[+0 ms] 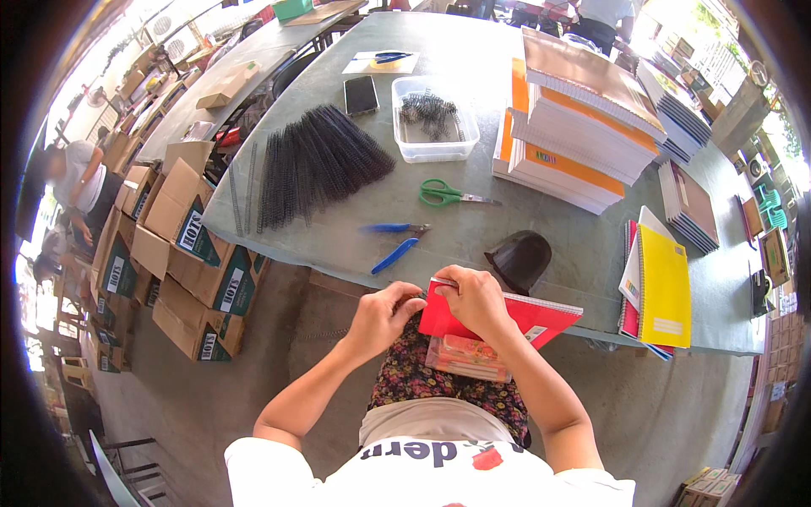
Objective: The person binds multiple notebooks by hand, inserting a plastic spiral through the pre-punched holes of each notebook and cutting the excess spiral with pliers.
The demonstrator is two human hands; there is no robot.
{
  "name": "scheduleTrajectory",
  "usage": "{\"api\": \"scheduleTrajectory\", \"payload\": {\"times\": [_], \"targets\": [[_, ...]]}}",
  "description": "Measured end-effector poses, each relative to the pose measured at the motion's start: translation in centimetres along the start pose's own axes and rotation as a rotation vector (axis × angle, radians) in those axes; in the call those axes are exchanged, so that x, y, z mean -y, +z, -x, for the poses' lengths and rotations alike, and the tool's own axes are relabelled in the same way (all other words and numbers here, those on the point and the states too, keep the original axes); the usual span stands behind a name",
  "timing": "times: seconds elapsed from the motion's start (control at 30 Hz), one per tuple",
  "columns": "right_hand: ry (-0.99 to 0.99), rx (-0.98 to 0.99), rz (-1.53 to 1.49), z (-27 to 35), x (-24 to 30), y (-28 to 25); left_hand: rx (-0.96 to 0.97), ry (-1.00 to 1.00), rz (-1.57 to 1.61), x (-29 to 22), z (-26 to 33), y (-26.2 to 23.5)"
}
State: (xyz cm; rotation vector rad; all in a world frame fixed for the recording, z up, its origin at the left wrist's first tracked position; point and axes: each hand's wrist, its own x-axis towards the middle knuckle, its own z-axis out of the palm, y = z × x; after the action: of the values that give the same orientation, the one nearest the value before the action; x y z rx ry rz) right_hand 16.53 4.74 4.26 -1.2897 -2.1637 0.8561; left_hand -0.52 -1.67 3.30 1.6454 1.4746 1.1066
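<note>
My right hand point(476, 306) grips the top edge of a red notebook point(547, 319), held tilted above my lap at the table's near edge. Beside the notebook's left end, my left hand point(382, 321) is closed, thumb and fingers pinched together. A thin dark spiral binding coil point(319, 335) trails out to the left of that hand; its other end is hidden by the fingers. Under the notebook, a clear pouch with a reddish pattern point(466, 358) lies on my lap. Blue-handled cutting pliers point(399, 245) rest on the table just beyond my hands.
The green-grey table point(338, 241) carries a fan of black coils point(317, 169), a clear tub point(435, 150), green scissors point(456, 194), a phone point(361, 95), and a dark dome-shaped object point(521, 260). Notebook stacks point(566, 160) and a yellow notebook point(665, 291) stand right. Cardboard boxes point(198, 279) pile up left, near another person point(80, 182).
</note>
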Motion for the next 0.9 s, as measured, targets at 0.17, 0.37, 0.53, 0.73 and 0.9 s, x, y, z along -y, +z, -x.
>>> {"api": "scheduleTrajectory", "payload": {"times": [0.17,0.37,0.53,0.73,0.9], "targets": [[0.055,0.033,0.005,0.2,0.6,-0.6,-0.055,0.071,-0.106,-0.3,-0.7,1.4],[-0.036,-0.02,-0.011,0.5,0.2,-0.2,-0.008,-0.091,-0.09,0.1,-1.4,1.4],[-0.102,0.002,0.014,0.9,-0.1,-0.2,-0.06,0.135,-0.174,1.2,-2.2,1.8],[-0.207,-0.029,0.099,0.8,-1.1,-0.8,0.414,-0.333,-0.101,1.6,-3.4,-3.0],[-0.103,-0.158,0.039,0.0,-0.7,1.7,0.216,-0.191,-0.048,1.3,-3.1,-2.3]]}}
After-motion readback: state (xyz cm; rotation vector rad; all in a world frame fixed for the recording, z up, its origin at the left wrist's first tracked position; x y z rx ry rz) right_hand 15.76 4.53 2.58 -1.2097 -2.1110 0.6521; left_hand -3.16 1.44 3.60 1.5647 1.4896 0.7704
